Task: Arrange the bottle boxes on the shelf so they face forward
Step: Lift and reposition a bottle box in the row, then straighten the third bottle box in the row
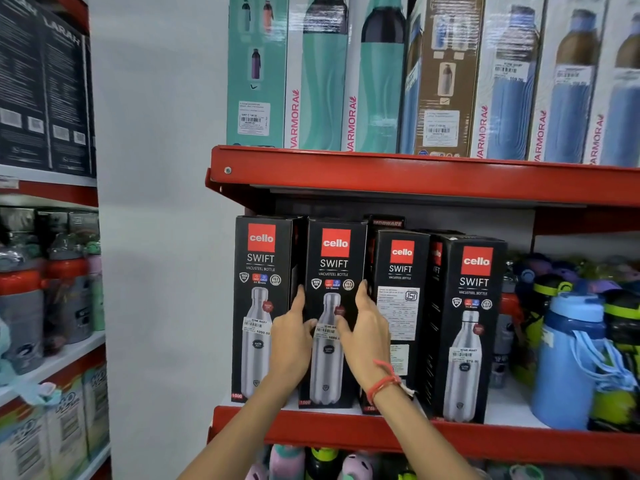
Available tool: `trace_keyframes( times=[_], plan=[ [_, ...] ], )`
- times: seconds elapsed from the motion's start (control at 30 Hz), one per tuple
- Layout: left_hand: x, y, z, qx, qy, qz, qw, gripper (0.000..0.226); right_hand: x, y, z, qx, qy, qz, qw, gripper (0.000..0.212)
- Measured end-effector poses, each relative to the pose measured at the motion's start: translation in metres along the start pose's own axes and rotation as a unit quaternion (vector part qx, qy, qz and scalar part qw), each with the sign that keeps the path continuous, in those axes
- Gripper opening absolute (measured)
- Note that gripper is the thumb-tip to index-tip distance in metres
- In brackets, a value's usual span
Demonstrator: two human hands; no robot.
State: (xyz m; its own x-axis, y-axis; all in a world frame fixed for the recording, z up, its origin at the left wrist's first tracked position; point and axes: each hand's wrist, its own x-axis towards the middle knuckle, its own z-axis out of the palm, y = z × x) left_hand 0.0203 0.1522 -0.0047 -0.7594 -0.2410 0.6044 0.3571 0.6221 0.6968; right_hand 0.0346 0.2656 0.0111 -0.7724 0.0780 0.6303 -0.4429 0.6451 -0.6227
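Four boxes: black bottle boxes (400,313) upright on red shelf (485,436), third showing its side panel.
Hidden: another box behind, mostly covered.
Hands: left hand (294,337) at 9 o'clock, right hand (369,337) at 3 o'clock of second box (332,271), fingers clasping its edges.

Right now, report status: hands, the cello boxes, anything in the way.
Left hand and right hand grip the sides of the second cello box, front facing out. Third cello box shows its label side, still to turn. Nothing in the way.
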Motion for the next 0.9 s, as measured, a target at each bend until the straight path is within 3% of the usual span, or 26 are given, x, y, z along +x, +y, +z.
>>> trace_keyframes(
  times=[0.13,0.23,0.3,0.43,0.6,0.73,0.9],
  plan=[
    [0.000,0.001,0.001,0.025,-0.005,-0.003,1.000,0.068,0.000,0.003,-0.008,-0.018,0.015,-0.020,1.000,0.063],
    [0.000,-0.005,0.003,0.021,0.005,-0.006,1.000,0.064,0.000,0.009,-0.016,-0.068,0.132,-0.039,0.988,0.059],
    [-0.004,-0.006,0.003,0.017,0.009,-0.012,1.000,0.064,0.001,0.018,-0.019,-0.138,0.171,-0.004,0.976,0.075],
    [-0.014,0.006,-0.002,0.033,0.051,0.060,0.996,0.058,0.003,0.028,-0.022,-0.103,0.096,0.129,0.982,0.112],
    [-0.020,0.021,-0.006,0.030,0.092,0.175,0.980,0.049,0.002,0.037,-0.035,-0.012,0.103,0.084,0.991,0.120],
    [-0.020,0.033,-0.006,-0.038,0.019,0.195,0.980,0.052,-0.007,0.037,-0.068,0.057,0.102,-0.006,0.993,0.121],
    [-0.022,0.053,-0.005,-0.140,-0.163,0.103,0.971,0.097,-0.011,0.038,-0.116,0.171,0.008,-0.045,0.984,0.118]
  ],
)
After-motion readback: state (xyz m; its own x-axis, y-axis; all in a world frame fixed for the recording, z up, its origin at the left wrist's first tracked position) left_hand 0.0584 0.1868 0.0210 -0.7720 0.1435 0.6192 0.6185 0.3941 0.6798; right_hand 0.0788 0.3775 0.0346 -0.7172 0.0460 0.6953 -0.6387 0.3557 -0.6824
